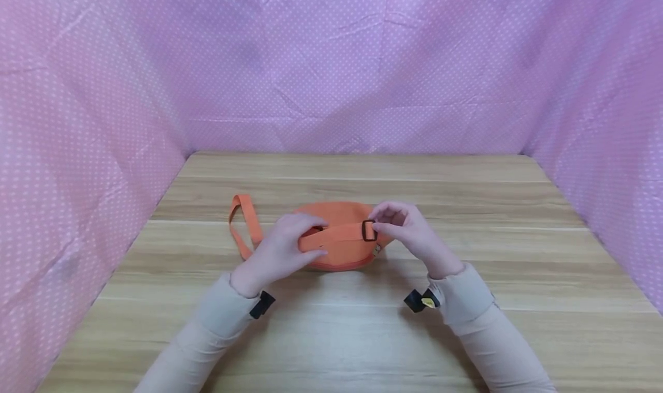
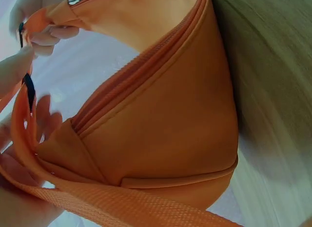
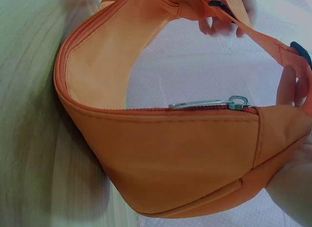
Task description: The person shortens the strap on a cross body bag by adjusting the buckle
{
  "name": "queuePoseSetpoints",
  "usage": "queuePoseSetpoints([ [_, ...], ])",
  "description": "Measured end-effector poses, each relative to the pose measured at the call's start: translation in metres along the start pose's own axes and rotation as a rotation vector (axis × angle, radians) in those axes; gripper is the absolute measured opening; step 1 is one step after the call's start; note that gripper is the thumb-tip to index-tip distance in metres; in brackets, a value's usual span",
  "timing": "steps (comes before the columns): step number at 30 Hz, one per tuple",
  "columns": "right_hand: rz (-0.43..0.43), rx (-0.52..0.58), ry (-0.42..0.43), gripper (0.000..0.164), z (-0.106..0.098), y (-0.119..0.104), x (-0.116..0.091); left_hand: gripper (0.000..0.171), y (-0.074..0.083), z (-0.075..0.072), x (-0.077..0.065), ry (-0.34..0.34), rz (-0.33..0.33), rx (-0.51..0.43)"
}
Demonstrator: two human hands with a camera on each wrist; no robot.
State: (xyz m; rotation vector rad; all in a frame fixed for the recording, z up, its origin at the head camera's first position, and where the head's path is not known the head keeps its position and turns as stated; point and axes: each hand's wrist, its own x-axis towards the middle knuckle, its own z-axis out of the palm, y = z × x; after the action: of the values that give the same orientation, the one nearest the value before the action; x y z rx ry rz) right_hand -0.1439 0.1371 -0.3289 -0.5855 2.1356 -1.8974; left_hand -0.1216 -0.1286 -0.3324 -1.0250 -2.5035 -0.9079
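Observation:
An orange waist bag (image 1: 336, 252) rests on the table between the two hands, its strap (image 1: 336, 235) drawn across the near side. My left hand (image 1: 279, 246) holds the bag's left end, where the strap passes between thumb and fingers. At the other end, my right hand (image 1: 409, 232) pinches the strap by a black slider buckle (image 1: 369, 231). A second dark buckle (image 2: 29, 88) shows by the left hand in the left wrist view. The right wrist view shows a metal zipper pull (image 3: 209, 104) along the bag's top seam. Some fingertips are hidden behind the webbing.
A loose loop of orange webbing (image 1: 248, 217) sticks out to the left of the left hand. Wood-grain table (image 1: 342, 347) lies beneath everything. Pink dotted cloth (image 1: 331, 65) hangs at the back and both sides.

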Motion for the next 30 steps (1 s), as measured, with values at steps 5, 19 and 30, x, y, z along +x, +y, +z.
queuePoseSetpoints([
  [5, -0.014, -0.062, -0.035, 0.014, 0.002, -0.002, 0.0, 0.035, 0.001, 0.002, 0.0, 0.005, -0.007, 0.011],
  [19, 0.019, -0.315, -0.168, 0.018, 0.008, -0.016, 0.01, 0.04, -0.003, -0.002, -0.002, 0.034, 0.034, 0.003],
  [30, -0.066, 0.003, -0.138, 0.032, -0.032, 0.006, 0.001, 0.032, -0.021, -0.013, -0.005, 0.128, 0.054, 0.039],
])
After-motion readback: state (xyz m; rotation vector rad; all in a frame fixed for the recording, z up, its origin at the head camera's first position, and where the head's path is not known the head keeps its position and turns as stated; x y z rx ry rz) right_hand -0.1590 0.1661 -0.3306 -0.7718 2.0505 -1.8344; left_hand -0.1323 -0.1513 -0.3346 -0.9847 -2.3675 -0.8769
